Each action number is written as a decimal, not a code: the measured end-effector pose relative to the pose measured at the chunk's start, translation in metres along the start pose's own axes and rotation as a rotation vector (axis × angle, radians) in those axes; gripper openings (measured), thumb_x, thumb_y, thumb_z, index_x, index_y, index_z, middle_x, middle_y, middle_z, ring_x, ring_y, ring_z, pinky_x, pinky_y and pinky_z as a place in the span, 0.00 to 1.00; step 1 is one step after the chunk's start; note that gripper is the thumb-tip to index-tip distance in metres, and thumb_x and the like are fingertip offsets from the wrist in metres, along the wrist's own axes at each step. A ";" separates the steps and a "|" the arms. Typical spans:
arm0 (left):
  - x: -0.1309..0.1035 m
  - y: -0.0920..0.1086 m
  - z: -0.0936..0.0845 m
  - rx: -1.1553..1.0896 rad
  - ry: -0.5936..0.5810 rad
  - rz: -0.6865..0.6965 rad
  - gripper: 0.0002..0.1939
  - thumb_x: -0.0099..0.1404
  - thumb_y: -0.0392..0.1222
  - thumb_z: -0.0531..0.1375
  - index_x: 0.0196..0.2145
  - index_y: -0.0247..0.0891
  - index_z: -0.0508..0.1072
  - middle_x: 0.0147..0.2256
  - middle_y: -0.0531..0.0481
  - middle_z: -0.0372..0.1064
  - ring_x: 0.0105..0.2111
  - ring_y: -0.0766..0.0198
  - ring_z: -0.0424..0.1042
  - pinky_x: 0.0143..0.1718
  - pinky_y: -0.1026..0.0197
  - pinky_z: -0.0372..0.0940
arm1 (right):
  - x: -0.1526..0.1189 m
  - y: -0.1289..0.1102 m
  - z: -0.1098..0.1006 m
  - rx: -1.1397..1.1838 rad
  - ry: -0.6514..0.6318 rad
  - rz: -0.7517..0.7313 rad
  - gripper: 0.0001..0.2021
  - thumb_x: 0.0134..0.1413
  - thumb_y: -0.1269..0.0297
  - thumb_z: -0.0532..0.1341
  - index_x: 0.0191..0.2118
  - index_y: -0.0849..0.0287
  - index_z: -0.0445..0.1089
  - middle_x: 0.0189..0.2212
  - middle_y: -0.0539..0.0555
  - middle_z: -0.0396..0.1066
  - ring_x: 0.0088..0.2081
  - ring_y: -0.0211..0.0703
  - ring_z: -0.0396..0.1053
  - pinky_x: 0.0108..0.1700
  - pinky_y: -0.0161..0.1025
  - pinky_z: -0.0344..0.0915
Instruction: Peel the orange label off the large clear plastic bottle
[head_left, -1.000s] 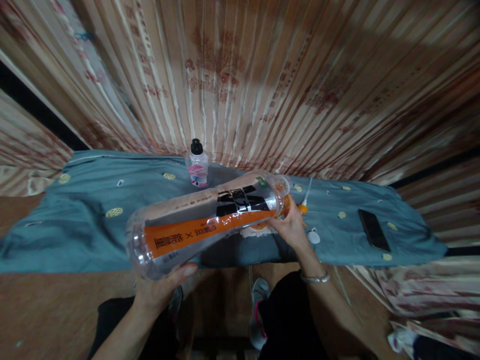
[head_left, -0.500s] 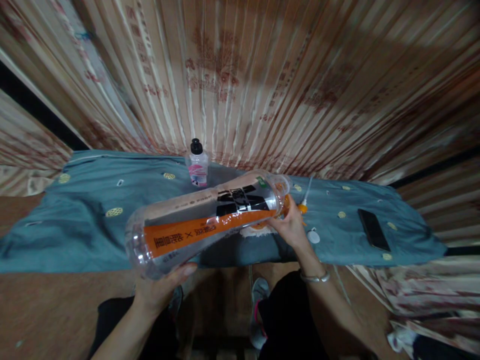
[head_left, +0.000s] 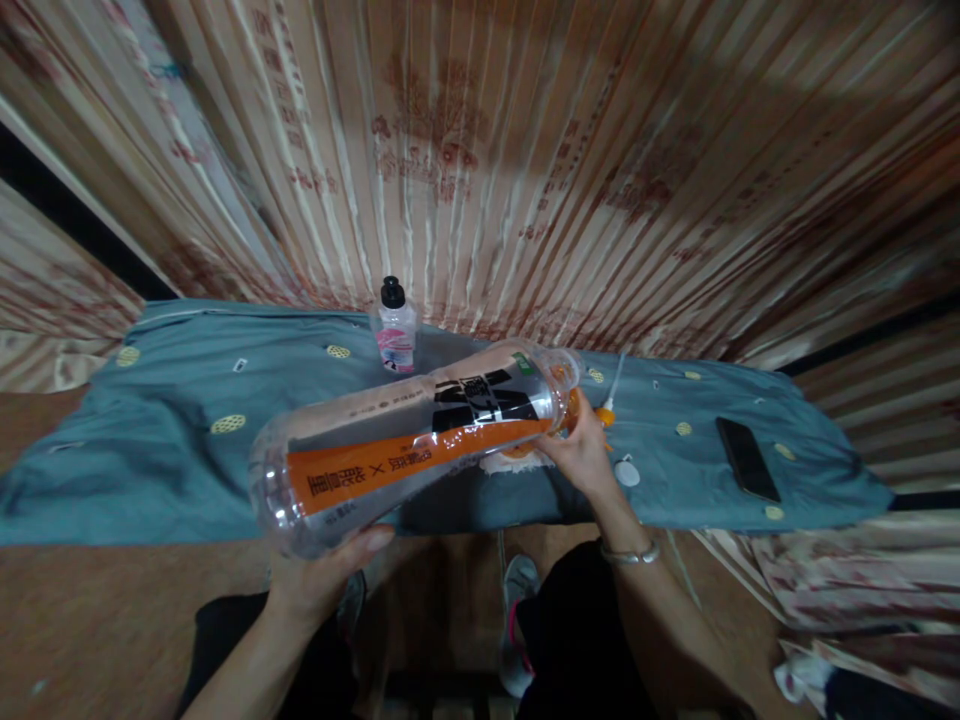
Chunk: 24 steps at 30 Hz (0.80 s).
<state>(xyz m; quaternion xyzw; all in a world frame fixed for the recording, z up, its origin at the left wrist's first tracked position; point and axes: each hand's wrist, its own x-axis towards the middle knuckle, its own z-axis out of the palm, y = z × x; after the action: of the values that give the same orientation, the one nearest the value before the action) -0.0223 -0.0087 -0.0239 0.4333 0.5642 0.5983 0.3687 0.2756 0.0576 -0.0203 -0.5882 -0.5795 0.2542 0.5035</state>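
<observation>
A large clear plastic bottle point(head_left: 420, 440) with an orange and black label lies tilted across both hands, above the teal cloth. Its base end rests on my left hand point(head_left: 322, 580), which cups it from below; part of those fingers is hidden behind the bottle. At the neck end, my right hand point(head_left: 581, 445) is closed around the bottle, next to something orange partly covered by the hand. Behind the bottle stands a small clear bottle point(head_left: 396, 340) with a black cap and a pink label.
On the teal cloth point(head_left: 180, 420) to the right lie a black phone point(head_left: 748, 460), a round white disc point(head_left: 626, 472) and an orange pump top point(head_left: 606, 414) with a thin clear tube. A pleated patterned curtain point(head_left: 465, 180) hangs behind.
</observation>
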 end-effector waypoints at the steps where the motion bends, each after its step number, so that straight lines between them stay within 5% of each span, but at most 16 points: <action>1: 0.001 0.000 0.000 -0.020 0.014 -0.006 0.31 0.35 0.61 0.76 0.33 0.39 0.81 0.25 0.49 0.76 0.29 0.52 0.79 0.33 0.56 0.79 | 0.000 0.000 0.000 -0.007 0.001 -0.003 0.33 0.37 0.55 0.76 0.51 0.57 0.69 0.43 0.56 0.79 0.44 0.55 0.77 0.49 0.51 0.74; 8: 0.009 -0.015 -0.017 -0.089 -0.134 -0.171 0.26 0.35 0.54 0.77 0.32 0.41 0.80 0.25 0.49 0.77 0.34 0.47 0.81 0.39 0.50 0.79 | 0.001 0.001 0.000 0.001 -0.010 -0.006 0.32 0.37 0.54 0.76 0.50 0.57 0.69 0.43 0.56 0.79 0.43 0.54 0.77 0.49 0.50 0.74; 24: 0.008 -0.011 -0.014 -0.092 -0.038 -0.186 0.39 0.30 0.56 0.78 0.41 0.38 0.79 0.32 0.47 0.78 0.32 0.50 0.79 0.37 0.52 0.79 | 0.000 -0.001 0.000 0.000 0.001 0.002 0.31 0.36 0.54 0.76 0.49 0.57 0.69 0.41 0.56 0.79 0.42 0.54 0.77 0.49 0.51 0.74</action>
<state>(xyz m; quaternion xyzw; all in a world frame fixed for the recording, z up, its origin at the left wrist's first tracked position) -0.0381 -0.0054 -0.0341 0.3732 0.5667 0.5785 0.4527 0.2751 0.0578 -0.0192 -0.5891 -0.5786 0.2544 0.5034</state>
